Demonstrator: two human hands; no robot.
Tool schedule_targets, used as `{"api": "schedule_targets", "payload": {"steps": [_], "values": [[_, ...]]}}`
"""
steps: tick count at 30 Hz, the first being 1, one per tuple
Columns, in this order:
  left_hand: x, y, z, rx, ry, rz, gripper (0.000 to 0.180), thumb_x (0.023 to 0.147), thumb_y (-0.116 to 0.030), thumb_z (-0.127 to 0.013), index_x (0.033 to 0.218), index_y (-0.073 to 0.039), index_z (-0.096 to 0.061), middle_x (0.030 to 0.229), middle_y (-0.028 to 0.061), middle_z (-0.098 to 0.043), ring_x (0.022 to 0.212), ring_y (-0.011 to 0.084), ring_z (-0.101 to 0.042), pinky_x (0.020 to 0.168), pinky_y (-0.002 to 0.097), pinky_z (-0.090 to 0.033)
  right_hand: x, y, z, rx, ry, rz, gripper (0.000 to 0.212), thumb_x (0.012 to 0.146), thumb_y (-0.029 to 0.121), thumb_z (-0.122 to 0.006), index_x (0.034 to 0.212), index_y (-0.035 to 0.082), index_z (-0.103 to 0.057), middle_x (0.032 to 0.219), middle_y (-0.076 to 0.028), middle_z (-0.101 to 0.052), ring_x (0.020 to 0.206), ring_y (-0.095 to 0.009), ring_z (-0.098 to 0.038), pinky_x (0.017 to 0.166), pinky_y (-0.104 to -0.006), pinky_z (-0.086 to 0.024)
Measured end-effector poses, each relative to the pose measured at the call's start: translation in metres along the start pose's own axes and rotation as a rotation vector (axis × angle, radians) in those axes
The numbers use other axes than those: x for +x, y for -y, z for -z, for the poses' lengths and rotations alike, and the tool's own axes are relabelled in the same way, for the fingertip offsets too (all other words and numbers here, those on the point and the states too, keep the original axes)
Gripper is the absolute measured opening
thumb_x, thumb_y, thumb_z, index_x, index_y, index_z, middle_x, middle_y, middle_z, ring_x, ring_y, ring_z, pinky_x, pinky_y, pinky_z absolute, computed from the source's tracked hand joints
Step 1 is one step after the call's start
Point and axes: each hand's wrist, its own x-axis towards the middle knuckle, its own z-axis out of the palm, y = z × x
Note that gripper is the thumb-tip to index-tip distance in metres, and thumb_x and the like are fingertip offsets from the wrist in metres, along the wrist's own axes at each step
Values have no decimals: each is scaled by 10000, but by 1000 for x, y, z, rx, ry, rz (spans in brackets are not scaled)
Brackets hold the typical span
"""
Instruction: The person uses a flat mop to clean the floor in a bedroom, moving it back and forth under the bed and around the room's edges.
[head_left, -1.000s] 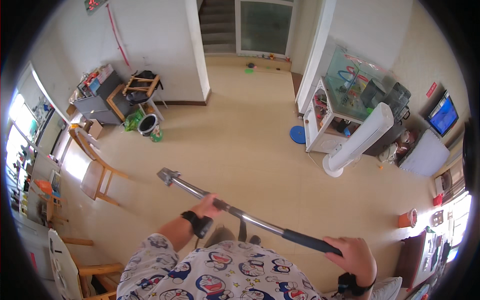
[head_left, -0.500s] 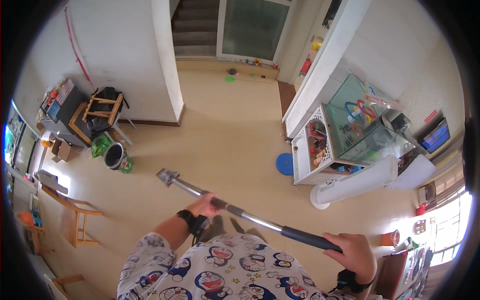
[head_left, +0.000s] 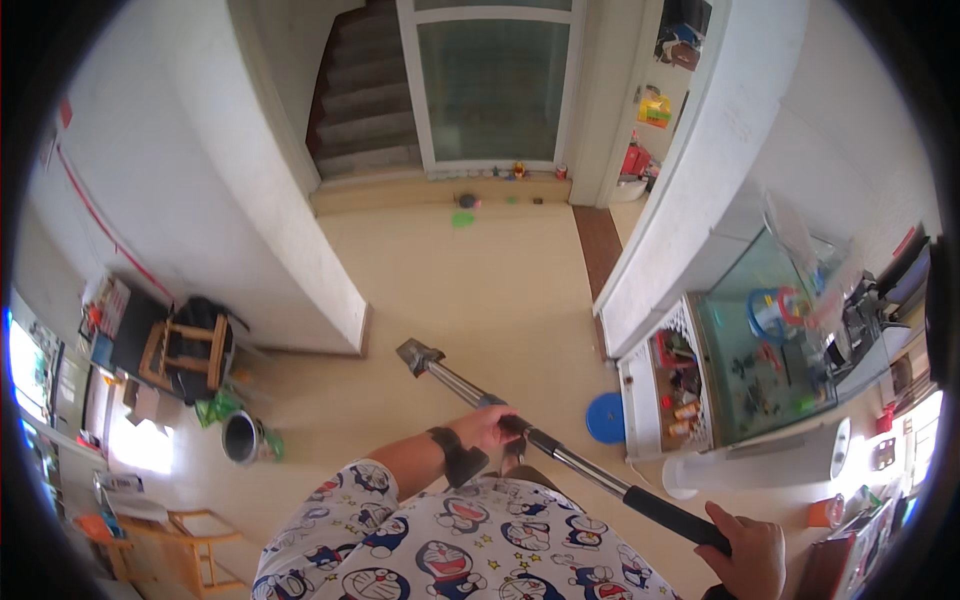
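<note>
A long silver pole (head_left: 590, 470) with black grip sections slants across in front of my body. At its far left end sits a small grey wedge-shaped head (head_left: 417, 356), raised over the tiled floor; its exact kind is unclear. My left hand (head_left: 488, 426) is wrapped round the pole near its middle, beside a dark collar. My right hand (head_left: 752, 556) is closed round the end of the long black handle (head_left: 675, 516), thumb lying along the top. Dark bands circle my wrists. Part of a foot shows beneath the left hand.
A bin (head_left: 241, 437) and a chair stacked with a wooden stool (head_left: 195, 345) stand left. At right are a blue round stool (head_left: 605, 417), a fish tank (head_left: 770, 350) on a white cabinet and a white column-shaped appliance (head_left: 760, 458). Small toys (head_left: 466, 203) lie before the glass door (head_left: 492, 90).
The view has moved forward toward the doorway and stairs. The pole, still in both hands, now sits further right and lower in view.
</note>
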Motion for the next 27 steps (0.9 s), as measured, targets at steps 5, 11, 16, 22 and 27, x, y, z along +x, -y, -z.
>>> {"api": "schedule_targets", "payload": {"steps": [5,11,16,22,27], "values": [[26,-135,-20,-27,-119,-77,139,798,-167,-543,811,-29,-524,767,106,-598,692,231,-605,644,339,-516,149,5,47,-25,-158,176,453,581,220,-684,988,56,-572,675,-132,-578,588,-315,-556,523,-379,-421],[87,-281,-20,20,-129,-43,148,791,-170,-558,834,-34,-516,780,104,-592,697,215,-598,653,336,-516,289,49,95,-17,-175,128,458,581,226,-684,991,57,-569,710,-133,-588,614,-323,-563,539,-384,-428],[157,-388,-25,178,-9,119,146,793,-162,-557,844,-33,-512,781,103,-591,713,218,-595,664,332,-515,382,93,119,-8,-196,-116,389,618,217,-671,973,97,-564,630,-95,-557,538,-287,-535,487,-373,-404],[219,-495,-73,383,176,402,158,842,-191,-489,877,-45,-542,855,95,-603,792,207,-586,733,315,-488,470,145,180,-19,-105,-294,430,611,234,-675,999,98,-548,627,-95,-556,551,-285,-539,497,-370,-402],[289,-535,-139,528,222,562,176,842,-206,-487,873,-49,-559,859,85,-607,785,200,-577,755,297,-459,511,175,206,79,-126,-651,483,548,233,-699,981,63,-570,683,-133,-573,588,-320,-548,524,-360,-420]]}}
